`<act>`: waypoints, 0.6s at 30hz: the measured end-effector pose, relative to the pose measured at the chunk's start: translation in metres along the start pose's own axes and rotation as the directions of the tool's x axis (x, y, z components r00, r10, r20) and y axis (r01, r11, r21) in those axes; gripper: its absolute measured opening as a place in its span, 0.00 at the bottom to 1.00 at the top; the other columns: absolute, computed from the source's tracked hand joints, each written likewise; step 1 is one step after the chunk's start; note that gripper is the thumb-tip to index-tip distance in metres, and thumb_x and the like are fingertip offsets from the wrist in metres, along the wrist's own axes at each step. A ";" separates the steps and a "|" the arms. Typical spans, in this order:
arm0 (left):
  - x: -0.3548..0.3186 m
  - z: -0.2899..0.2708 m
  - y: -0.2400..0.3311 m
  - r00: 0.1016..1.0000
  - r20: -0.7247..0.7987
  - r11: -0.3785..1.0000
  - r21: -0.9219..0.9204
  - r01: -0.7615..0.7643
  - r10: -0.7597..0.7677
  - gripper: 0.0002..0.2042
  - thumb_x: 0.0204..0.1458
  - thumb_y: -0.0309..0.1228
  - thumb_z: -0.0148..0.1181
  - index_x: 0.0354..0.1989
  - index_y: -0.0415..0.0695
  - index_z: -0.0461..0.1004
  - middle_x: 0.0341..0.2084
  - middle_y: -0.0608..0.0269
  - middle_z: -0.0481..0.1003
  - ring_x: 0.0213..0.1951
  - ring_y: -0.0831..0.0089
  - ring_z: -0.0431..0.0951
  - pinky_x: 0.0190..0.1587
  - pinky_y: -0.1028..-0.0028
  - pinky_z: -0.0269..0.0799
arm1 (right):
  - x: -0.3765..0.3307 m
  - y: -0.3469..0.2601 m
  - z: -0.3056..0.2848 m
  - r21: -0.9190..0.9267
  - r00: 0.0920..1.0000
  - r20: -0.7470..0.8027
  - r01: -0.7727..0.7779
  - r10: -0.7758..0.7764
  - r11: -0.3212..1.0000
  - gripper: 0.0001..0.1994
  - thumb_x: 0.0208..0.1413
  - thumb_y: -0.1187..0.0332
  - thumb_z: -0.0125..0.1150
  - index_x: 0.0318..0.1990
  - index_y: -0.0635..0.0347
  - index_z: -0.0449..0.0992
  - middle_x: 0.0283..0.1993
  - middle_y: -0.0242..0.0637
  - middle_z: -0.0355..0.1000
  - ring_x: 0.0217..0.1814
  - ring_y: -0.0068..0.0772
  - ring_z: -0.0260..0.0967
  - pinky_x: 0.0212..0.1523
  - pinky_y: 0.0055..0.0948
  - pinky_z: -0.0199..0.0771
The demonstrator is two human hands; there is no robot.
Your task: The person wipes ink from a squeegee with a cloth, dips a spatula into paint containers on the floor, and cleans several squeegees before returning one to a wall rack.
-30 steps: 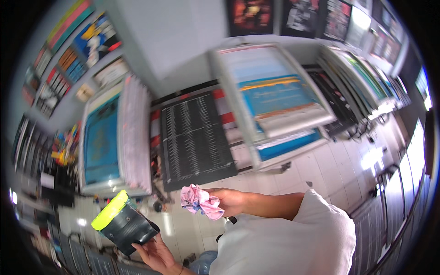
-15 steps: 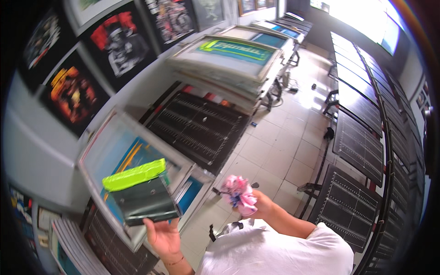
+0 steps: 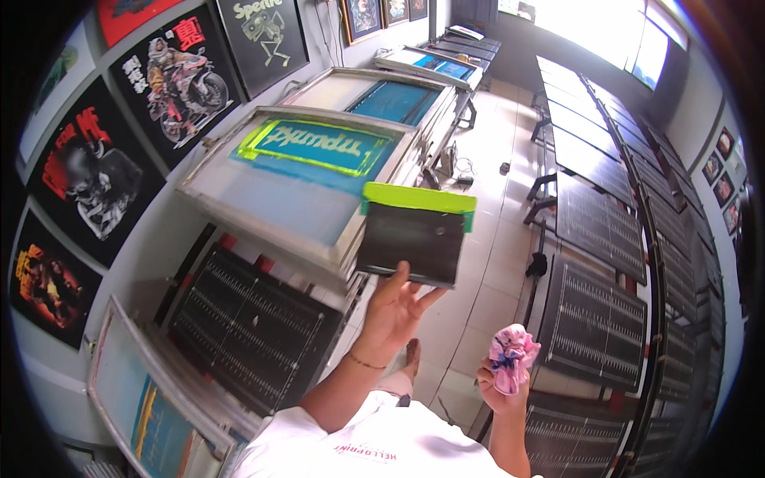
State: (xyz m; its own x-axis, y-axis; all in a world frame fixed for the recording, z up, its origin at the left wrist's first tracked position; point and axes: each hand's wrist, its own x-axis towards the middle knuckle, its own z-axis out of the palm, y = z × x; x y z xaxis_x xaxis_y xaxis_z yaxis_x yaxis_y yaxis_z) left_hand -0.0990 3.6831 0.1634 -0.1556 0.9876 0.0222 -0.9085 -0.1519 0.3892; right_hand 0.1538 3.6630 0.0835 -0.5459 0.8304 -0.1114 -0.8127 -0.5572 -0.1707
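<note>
A long workshop room runs away toward a bright window at the far end, with a pale tiled floor (image 3: 486,263) down the middle. Along the left wall hang dark printed shirts (image 3: 171,68) and framed pictures, and below them large screen-printing frames (image 3: 307,171) lean in a row, the nearest carrying a blue and green stencil panel. On the right stands a line of dark printing tables (image 3: 594,319) marked with pale ruled grids, receding to the window. The left hand (image 3: 396,307) is raised palm up with the fingers spread, and a dark squeegee (image 3: 414,235) with a bright green top edge rests upright on its fingertips, in front of the nearest frame. The right hand (image 3: 498,390) sits lower and to the right, closed around a crumpled pink rag (image 3: 512,357) that bulges above the fist. The rag and the squeegee are apart, the squeegee higher and farther out. A white shirt (image 3: 374,450) fills the lower edge.
</note>
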 end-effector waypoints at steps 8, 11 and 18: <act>0.208 0.011 -0.016 0.992 -0.095 0.988 -0.127 -0.093 0.081 0.12 0.57 0.28 0.55 0.49 0.45 0.69 0.45 0.63 0.75 0.49 0.70 0.75 0.58 0.59 0.70 | 0.169 -0.138 0.008 -0.104 0.988 0.058 0.147 -0.142 0.984 0.13 0.55 0.64 0.59 0.46 0.57 0.70 0.41 0.31 0.70 0.36 0.24 0.61 0.31 0.22 0.60; 0.245 -0.002 -0.001 0.955 -0.224 0.973 -0.076 -0.217 0.196 0.12 0.55 0.25 0.58 0.47 0.47 0.70 0.44 0.67 0.75 0.46 0.75 0.75 0.56 0.62 0.73 | 0.244 -0.172 0.006 -0.118 0.992 0.094 0.093 -0.083 0.989 0.15 0.58 0.61 0.56 0.47 0.60 0.70 0.41 0.33 0.69 0.34 0.25 0.60 0.32 0.22 0.59; 0.288 -0.021 0.012 0.705 -0.507 0.832 0.043 -0.554 0.496 0.13 0.57 0.27 0.55 0.49 0.39 0.68 0.46 0.58 0.75 0.46 0.67 0.77 0.54 0.61 0.75 | 0.450 -0.220 0.012 -0.150 0.954 0.114 -0.259 0.277 0.954 0.14 0.55 0.63 0.58 0.47 0.56 0.70 0.40 0.30 0.69 0.35 0.25 0.62 0.31 0.23 0.59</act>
State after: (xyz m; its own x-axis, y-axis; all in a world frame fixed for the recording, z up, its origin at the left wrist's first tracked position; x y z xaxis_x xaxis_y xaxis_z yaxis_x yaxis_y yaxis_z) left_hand -0.1633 3.9645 0.1552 -0.7567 0.6005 -0.2585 -0.6527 -0.6714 0.3510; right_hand 0.0850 4.1591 0.0828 -0.7694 0.6374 -0.0417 -0.6031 -0.7464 -0.2811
